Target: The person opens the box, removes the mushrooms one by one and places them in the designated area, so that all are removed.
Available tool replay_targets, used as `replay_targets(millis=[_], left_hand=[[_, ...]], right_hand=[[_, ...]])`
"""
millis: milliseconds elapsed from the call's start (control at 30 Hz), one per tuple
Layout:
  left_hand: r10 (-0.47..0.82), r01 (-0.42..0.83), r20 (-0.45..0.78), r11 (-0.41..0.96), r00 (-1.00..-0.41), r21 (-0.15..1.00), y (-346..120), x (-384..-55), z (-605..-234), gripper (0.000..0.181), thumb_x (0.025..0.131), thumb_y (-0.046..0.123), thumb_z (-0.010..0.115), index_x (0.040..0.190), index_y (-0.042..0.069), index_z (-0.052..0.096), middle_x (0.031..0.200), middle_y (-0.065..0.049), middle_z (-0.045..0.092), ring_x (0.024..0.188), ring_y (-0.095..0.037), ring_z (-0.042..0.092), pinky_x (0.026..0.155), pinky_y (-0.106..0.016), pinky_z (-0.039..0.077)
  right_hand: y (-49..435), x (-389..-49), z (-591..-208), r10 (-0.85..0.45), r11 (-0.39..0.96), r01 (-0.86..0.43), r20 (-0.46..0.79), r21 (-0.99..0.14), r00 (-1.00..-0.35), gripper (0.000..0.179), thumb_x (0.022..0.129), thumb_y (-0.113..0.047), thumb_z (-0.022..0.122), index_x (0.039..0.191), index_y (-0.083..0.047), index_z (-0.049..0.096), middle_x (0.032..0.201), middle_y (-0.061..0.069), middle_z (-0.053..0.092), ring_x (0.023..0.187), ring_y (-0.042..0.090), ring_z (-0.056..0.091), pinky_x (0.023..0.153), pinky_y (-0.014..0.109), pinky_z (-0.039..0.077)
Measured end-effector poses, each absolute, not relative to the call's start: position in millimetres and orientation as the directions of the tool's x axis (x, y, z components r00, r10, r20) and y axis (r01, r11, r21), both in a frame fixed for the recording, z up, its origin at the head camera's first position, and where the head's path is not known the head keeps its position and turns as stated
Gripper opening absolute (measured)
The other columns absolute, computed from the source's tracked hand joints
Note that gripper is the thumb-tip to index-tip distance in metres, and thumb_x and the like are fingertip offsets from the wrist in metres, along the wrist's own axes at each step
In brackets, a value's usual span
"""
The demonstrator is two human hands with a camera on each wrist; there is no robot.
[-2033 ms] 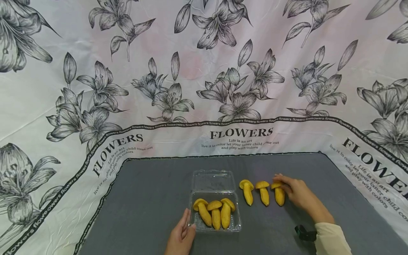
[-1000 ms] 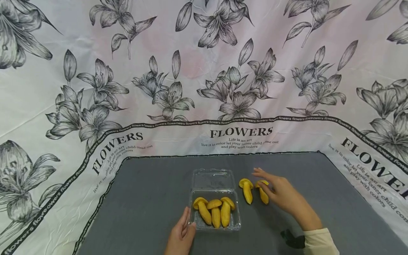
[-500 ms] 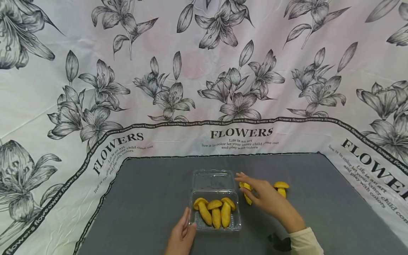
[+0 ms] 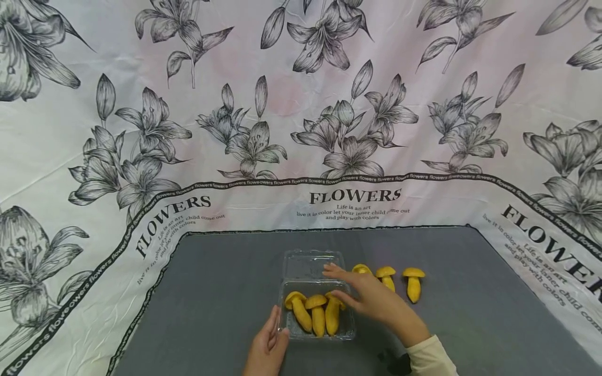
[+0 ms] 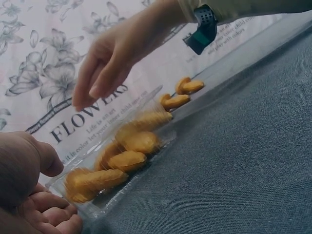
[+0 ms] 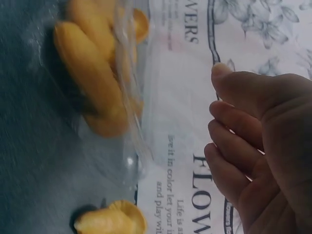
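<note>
In the head view my left hand (image 4: pixel 266 349) holds the left side of a clear plastic clamshell box (image 4: pixel 349 333), its thumb at the front corner. The box's lid (image 4: pixel 305 267) lies folded back. Three yellow toy-like mushrooms lie side by side in it: a left one (image 4: pixel 302 316), a middle one (image 4: pixel 318 319) and a right one (image 4: pixel 332 318). My right hand (image 4: pixel 378 303) hovers over the box's right part with fingers extended and nothing between them, partly hiding the right mushroom's cap. The right wrist view also shows this hand (image 6: pixel 273 146) apart from the box.
Right of the box, three more yellow mushrooms stand in a row on the grey tabletop (image 4: pixel 226 292): a near one (image 4: pixel 361 269), a second (image 4: pixel 386 274) and a far-right one (image 4: pixel 414 287). My right forearm covers parts of two. A flower-printed cloth (image 4: pixel 263 209) rises behind.
My right hand has moved left from the far-right mushroom, passing over the row to the box, and that mushroom stays on the table. The left hand and the box have not moved.
</note>
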State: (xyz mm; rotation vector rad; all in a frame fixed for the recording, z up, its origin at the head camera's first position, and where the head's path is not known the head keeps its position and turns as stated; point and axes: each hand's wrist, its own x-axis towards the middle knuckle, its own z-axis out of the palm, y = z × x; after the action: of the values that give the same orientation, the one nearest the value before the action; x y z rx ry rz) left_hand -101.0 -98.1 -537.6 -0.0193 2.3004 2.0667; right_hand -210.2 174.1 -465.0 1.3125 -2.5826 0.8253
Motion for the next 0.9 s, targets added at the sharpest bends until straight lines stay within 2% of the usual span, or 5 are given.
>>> replay_targets(millis=[33, 100, 433, 633, 900], left_hand=[[0.025, -0.046, -0.049, 0.11, -0.999, 0.993, -98, -101, -538, 0.077, 0.11, 0.031, 0.061, 0.163, -0.011, 0.022, 0.165, -0.035, 0.025, 0.153, -0.051, 0.026, 0.117, -0.058, 0.043], [0.03, -0.052, -0.055, 0.108, -0.998, 0.993, -99, -101, -538, 0.078, 0.11, 0.031, 0.061, 0.163, -0.011, 0.022, 0.166, -0.035, 0.025, 0.153, -0.052, 0.026, 0.117, -0.059, 0.042], [0.006, -0.052, -0.054, 0.122, -0.999, 0.991, -98, -101, -537, 0.078, 0.11, 0.032, 0.061, 0.163, -0.01, 0.024, 0.165, -0.034, 0.027, 0.152, -0.051, 0.028, 0.116, -0.059, 0.043], [-0.008, -0.068, -0.067, 0.125, -0.998, 0.99, -97, -103, -530, 0.077, 0.11, 0.031, 0.062, 0.163, -0.01, 0.025, 0.165, -0.033, 0.028, 0.152, -0.05, 0.03, 0.116, -0.059, 0.044], [0.001, -0.074, -0.075, 0.124, -0.997, 0.989, -99, -103, -521, 0.076, 0.109, 0.026, 0.063, 0.162, -0.012, 0.025, 0.164, -0.035, 0.028, 0.151, -0.052, 0.029, 0.117, -0.061, 0.041]], right_hand=[[172, -210, -466, -0.718, 0.465, -0.78, 0.337, -0.419, -0.609, 0.05, 0.104, -0.015, 0.071, 0.152, -0.009, 0.058, 0.157, 0.012, 0.055, 0.118, 0.025, 0.071, 0.094, 0.041, 0.063], [167, -210, -468, -0.733, 0.456, -0.783, 0.32, -0.423, -0.6, 0.05, 0.104, -0.015, 0.071, 0.152, -0.008, 0.058, 0.159, 0.011, 0.053, 0.139, 0.03, 0.059, 0.103, 0.043, 0.059], [147, -205, -474, -0.764, 0.491, -0.771, 0.226, -0.405, -0.605, 0.051, 0.104, -0.017, 0.07, 0.154, -0.013, 0.057, 0.162, 0.008, 0.05, 0.133, 0.023, 0.064, 0.096, 0.034, 0.062], [139, -205, -475, -0.79, 0.479, -0.794, 0.21, -0.374, -0.576, 0.049, 0.104, -0.012, 0.07, 0.152, -0.009, 0.059, 0.16, 0.01, 0.052, 0.118, 0.019, 0.072, 0.092, 0.029, 0.062], [132, -206, -480, -0.79, 0.523, -0.797, 0.179, -0.301, -0.586, 0.043, 0.106, -0.015, 0.068, 0.149, -0.014, 0.063, 0.158, 0.002, 0.056, 0.138, 0.021, 0.06, 0.106, 0.038, 0.057]])
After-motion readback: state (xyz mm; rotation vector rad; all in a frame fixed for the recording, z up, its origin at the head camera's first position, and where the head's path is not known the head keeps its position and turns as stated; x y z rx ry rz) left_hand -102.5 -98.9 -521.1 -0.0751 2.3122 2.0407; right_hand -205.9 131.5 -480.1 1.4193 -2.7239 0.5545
